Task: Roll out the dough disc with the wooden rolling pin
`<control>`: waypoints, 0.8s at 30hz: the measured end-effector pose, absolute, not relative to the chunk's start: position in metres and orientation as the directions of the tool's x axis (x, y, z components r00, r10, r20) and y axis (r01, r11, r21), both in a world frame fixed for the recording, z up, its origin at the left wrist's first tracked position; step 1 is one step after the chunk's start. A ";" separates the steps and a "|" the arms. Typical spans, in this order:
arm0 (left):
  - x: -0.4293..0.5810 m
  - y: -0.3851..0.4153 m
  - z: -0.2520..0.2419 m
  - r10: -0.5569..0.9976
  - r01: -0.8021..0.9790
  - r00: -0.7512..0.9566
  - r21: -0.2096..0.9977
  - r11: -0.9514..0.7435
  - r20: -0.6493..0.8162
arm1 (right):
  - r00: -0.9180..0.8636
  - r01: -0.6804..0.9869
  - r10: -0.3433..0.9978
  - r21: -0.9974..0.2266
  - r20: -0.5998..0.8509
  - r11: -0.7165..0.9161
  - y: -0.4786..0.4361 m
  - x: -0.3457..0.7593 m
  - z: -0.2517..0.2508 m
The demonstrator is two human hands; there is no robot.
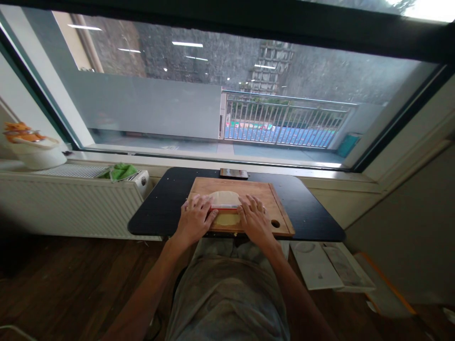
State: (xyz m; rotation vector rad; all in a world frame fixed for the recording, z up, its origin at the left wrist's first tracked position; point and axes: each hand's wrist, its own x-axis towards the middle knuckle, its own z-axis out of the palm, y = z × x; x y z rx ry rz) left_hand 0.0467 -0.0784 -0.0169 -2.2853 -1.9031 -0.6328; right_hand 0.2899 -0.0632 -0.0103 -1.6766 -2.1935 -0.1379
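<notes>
A thin, flattened sheet of pale dough [224, 196] lies on a wooden board [256, 187]. Across it runs a straight rod-like item with a white and red surface [225, 207], its ends hidden under my hands. My left hand [196, 214] rests palm down on the left end, fingers stretched forward and thumb pointing inward. On the right end lies my right hand [254, 214], also palm down with its fingers spread. Part of the dough shows on the near side of the rod, close to the board's front edge.
The board sits on a black table [306, 201] against the window. A phone-like flat object [233, 174] lies behind the board. To the left are a white radiator [88, 203] with a green cloth [122, 172] and a white pot [40, 154]. A white laptop-like item [314, 265] is low at right.
</notes>
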 end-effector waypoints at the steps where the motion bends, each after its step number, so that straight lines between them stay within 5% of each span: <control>1: 0.047 -0.076 -0.017 0.922 0.961 0.133 0.181 -0.210 0.365 | -0.222 0.948 0.913 -0.143 0.341 0.283 -0.062 0.289 -0.009; 14: 0.054 -0.027 0.000 0.949 0.966 0.094 0.203 -0.160 0.301 | -0.245 0.947 0.952 -0.165 0.183 0.275 -0.007 0.279 0.006; 24: 0.057 -0.070 -0.008 0.936 0.972 0.104 0.166 -0.167 0.337 | -0.227 0.954 0.924 -0.119 0.308 0.274 -0.050 0.277 0.002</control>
